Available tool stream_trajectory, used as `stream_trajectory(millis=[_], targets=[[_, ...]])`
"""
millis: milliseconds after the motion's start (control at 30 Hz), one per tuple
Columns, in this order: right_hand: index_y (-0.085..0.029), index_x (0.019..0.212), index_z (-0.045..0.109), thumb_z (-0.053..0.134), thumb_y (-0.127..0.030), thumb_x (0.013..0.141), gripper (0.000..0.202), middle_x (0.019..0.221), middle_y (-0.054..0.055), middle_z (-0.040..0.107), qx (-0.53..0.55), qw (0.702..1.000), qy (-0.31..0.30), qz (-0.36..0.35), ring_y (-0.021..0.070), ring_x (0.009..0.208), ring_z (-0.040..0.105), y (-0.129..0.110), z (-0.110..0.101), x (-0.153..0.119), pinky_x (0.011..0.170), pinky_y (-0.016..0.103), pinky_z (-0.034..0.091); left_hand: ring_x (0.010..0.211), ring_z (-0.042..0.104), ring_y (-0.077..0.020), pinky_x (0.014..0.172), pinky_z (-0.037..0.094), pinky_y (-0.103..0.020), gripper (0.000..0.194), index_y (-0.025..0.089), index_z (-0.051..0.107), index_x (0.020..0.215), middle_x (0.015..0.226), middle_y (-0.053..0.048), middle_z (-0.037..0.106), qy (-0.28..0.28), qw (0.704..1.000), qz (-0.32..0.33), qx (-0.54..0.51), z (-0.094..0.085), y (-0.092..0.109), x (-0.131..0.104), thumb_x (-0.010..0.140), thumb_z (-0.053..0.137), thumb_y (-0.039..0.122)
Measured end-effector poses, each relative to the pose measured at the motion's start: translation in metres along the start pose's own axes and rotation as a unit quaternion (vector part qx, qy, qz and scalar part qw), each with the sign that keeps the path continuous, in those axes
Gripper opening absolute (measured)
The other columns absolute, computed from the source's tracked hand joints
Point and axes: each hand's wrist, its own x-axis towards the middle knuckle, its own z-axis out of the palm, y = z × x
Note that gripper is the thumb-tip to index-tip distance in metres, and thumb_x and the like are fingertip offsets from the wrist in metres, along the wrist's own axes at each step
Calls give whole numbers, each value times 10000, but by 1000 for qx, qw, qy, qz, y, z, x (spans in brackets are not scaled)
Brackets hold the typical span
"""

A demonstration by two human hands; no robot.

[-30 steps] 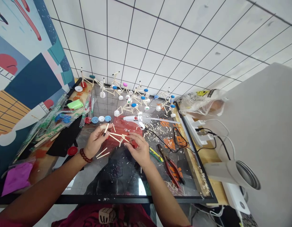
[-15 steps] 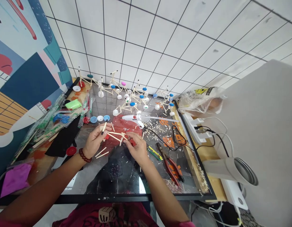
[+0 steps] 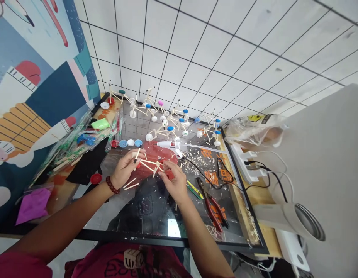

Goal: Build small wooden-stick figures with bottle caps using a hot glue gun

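Observation:
Between my two hands is a small frame of wooden sticks, held over the dark glossy tabletop. My left hand is closed on its left end, where a short stick with black tips stands up. My right hand pinches the joint at the frame's right end. Below my left hand lie loose wooden sticks. A white glue gun rests just beyond the hands. Blue, white and red bottle caps sit in a row to its left.
Several finished stick models with cap wheels stand along the back. On the right lie pliers, a yellow-green cutter knife and a black cord. Plastic-wrapped parts and a purple packet are on the left. A power strip runs along the right edge.
The camera view has swung slightly, so the whole scene sits further right. Both hands keep their hold on the stick frame, with little other movement.

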Motion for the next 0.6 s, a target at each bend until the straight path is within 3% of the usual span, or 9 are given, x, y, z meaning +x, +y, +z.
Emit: stream_trajectory(millis=[300,500,600], targets=[[-248,1209,643,744,-312,821,407,1129,89,716,9,1000,7,16,227,971,679,-6,-7,1,943,415,527,1206,582,-276,1061,430,-426,212,242,727,1023,1251,-83,667,-8,1000,-18,-17,-1,-1,0,908,611,378],[-226,1184,655,598,-205,847,343,996,62,709,43,995,61,70,201,886,662,5,-30,3,880,390,527,1211,579,-280,1073,427,-436,201,242,739,1005,1246,-89,665,0,999,-25,-20,0,-4,0,890,638,372],[-213,1121,676,575,-184,829,311,944,51,706,59,991,79,89,186,838,659,12,-31,3,837,364,535,1209,582,-278,1047,452,-414,172,235,750,962,1234,-88,664,1,999,-30,-32,0,-5,0,874,661,353]])
